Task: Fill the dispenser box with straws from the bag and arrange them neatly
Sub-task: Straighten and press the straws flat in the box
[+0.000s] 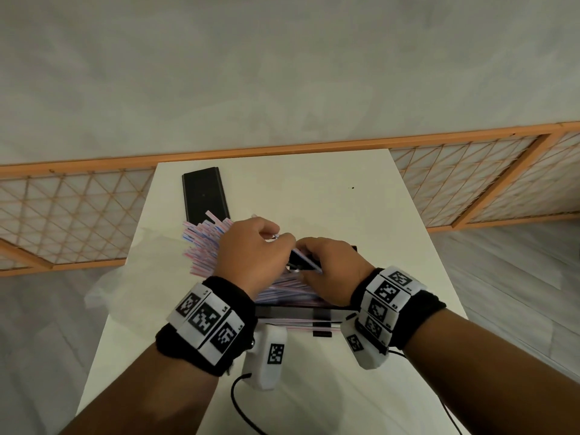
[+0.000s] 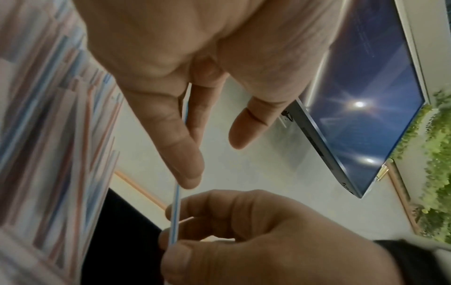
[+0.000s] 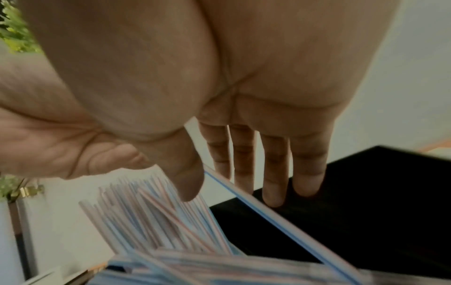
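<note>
The black dispenser box (image 1: 323, 314) stands on the white table (image 1: 314, 189) under both hands, with several red- and blue-striped straws (image 1: 288, 290) lying in it. A loose fan of straws (image 1: 201, 246) sticks out past its left side. My left hand (image 1: 251, 246) and right hand (image 1: 326, 268) meet above the box and both pinch one blue-striped straw (image 2: 176, 208). In the left wrist view the left hand (image 2: 195, 135) holds it beside the index finger. In the right wrist view the right hand (image 3: 219, 173) nips that straw (image 3: 268, 217) at the thumb, over the box (image 3: 366, 212).
A flat black lid (image 1: 204, 196) lies at the table's back left. Crumpled clear plastic (image 1: 103, 293) hangs off the left edge. Wooden lattice panels (image 1: 470, 183) stand behind the table. A dark screen (image 2: 366, 96) shows in the left wrist view.
</note>
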A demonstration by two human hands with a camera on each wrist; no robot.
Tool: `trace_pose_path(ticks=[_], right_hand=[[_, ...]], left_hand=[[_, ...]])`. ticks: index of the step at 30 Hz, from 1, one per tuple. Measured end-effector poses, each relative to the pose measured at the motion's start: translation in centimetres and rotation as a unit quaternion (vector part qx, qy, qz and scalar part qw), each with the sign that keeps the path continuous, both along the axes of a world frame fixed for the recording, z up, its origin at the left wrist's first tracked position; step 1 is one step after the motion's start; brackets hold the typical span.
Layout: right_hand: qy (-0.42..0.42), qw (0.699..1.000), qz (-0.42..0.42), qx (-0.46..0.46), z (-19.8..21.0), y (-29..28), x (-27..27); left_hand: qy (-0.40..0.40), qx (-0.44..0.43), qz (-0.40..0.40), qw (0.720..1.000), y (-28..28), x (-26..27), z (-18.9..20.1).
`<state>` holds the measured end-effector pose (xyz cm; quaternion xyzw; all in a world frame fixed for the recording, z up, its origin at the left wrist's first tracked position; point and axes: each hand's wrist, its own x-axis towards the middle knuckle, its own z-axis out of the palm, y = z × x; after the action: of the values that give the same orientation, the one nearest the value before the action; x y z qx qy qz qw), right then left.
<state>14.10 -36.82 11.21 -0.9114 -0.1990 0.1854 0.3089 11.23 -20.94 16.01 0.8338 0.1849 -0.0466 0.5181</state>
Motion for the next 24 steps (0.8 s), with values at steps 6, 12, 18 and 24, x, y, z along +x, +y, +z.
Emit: trace_pose_path(ticks=[6,12,18,24], right_hand=[[0.04,0.993,0.025,-0.109,-1.8,1.0,-0.3],[0.067,0.984,0.107,-0.121,-2.4,1.6,-0.8],[0.053,0.958,0.194,-0.205,-2.1,1.2,-1.2],[-0.01,0.97,0.159,-0.181,-3.8,-0.9,-0.5]], left_hand=[[0.074,0.117,-0.121,0.983,1.8,-1.1,0.9],[0.153,-0.27,0.057,0.949,-0.2,1.9,0.7],[0.242,-0.359,0.122,0.893,-3.2,4.0,-3.5],[0.212,-0.407,0.208,0.864,-3.4,5.6,-5.3]])
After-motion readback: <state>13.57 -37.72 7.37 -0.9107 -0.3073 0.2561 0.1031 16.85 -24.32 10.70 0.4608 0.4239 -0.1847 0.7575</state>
